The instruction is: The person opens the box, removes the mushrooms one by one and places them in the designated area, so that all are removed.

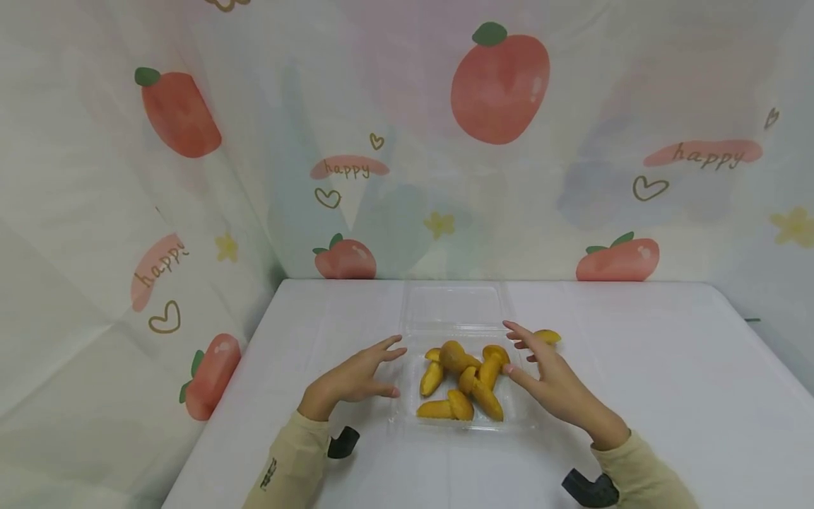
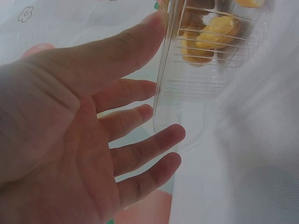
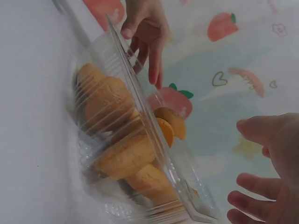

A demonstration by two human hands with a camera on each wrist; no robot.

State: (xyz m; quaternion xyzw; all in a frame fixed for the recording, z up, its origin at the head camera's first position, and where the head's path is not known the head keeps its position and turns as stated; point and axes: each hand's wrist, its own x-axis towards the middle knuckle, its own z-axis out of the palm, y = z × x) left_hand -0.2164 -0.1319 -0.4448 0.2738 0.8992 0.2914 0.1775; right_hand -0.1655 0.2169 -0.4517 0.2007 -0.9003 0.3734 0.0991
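A clear plastic clamshell box (image 1: 407, 406) lies on the table with its lid (image 1: 454, 305) folded back, away from me. Several yellow-brown mushrooms (image 1: 453, 357) lie jumbled inside. At the box's left side is my left hand (image 1: 356, 373), fingers spread; in the left wrist view its thumb is at the rim, and whether it touches I cannot tell. My right hand (image 1: 559, 385) hovers by the right side, fingers apart and holding nothing. Beyond that hand, outside the box, lies another yellow mushroom (image 1: 547, 336), partly hidden by the fingers.
A white cloth covers the table (image 1: 661, 382). Behind and to the left hangs a curtain (image 1: 407, 106) printed with red fruit, hearts and lettering. Black curved pieces (image 1: 343, 442) sit at both wrists, beside the beige sleeves (image 1: 289, 459).
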